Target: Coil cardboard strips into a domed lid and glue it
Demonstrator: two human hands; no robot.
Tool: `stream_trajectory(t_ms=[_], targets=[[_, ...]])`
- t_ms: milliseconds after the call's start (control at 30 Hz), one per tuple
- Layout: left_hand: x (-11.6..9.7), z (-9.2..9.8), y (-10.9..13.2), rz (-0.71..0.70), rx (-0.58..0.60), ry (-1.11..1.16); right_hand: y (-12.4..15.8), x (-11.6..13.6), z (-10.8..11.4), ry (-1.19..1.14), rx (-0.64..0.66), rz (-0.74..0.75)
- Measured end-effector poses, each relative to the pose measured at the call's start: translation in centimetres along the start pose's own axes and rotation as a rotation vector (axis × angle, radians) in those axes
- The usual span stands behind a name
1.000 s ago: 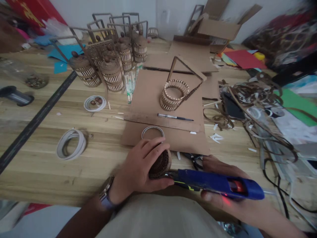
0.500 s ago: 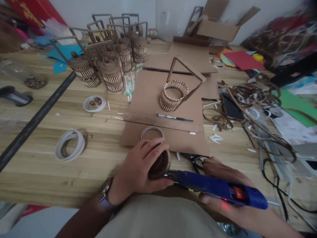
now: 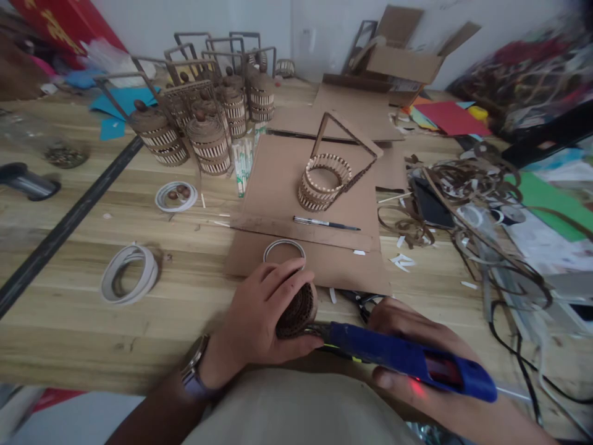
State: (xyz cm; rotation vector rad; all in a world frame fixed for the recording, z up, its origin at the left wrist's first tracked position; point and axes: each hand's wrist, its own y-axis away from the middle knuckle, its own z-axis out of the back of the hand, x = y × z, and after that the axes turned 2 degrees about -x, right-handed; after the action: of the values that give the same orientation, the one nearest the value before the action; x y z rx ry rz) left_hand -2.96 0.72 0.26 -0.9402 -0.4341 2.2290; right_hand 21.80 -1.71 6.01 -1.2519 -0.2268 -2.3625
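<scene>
My left hand is closed around a brown coil of corrugated cardboard strip, its ridged round face turned up to the right. In my right hand is a blue glue gun, with a red light glowing near its rear. The gun's nozzle meets the lower right edge of the coil, close to my left thumb; any glue there is too small to make out. Just beyond my left fingers a thin pale ring lies on cardboard. Black-handled scissors lie partly hidden behind my right hand.
A slatted basket with a bent handle and a pen rest on cardboard sheets. Several lidded baskets stand at back left. White strip rolls lie left. Brown strips and cables clutter the right.
The glue gun has shifted slightly left and down, still against the coil. My left hand keeps its grip on the coil, and the view has moved a little.
</scene>
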Motion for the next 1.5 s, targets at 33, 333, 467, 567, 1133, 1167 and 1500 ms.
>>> stream_trajectory(t_ms=[33,333,467,567,1133,1167,1500], targets=[[0.0,0.0,0.0,0.001,-0.003,-0.002,0.0,0.0,0.0,0.002,0.004,0.005],[0.0,0.0,0.0,-0.001,0.007,-0.023,0.6,-0.3,-0.3,0.120,-0.048,0.076],[0.0,0.1,0.1,0.004,0.020,-0.030,1.0,-0.6,-0.3,0.152,-0.052,0.097],[0.0,0.1,0.1,0.001,0.022,-0.033,1.2,-0.8,-0.4,0.164,-0.044,0.104],[0.0,0.2,0.1,0.016,0.016,-0.039,1.2,-0.7,-0.7,0.276,-0.136,0.174],[0.0,0.2,0.1,0.016,0.019,-0.040,1.2,-0.7,-0.7,0.286,-0.136,0.177],[0.0,0.1,0.2,0.026,0.016,-0.036,1.5,-1.4,-1.2,0.241,-0.159,0.186]])
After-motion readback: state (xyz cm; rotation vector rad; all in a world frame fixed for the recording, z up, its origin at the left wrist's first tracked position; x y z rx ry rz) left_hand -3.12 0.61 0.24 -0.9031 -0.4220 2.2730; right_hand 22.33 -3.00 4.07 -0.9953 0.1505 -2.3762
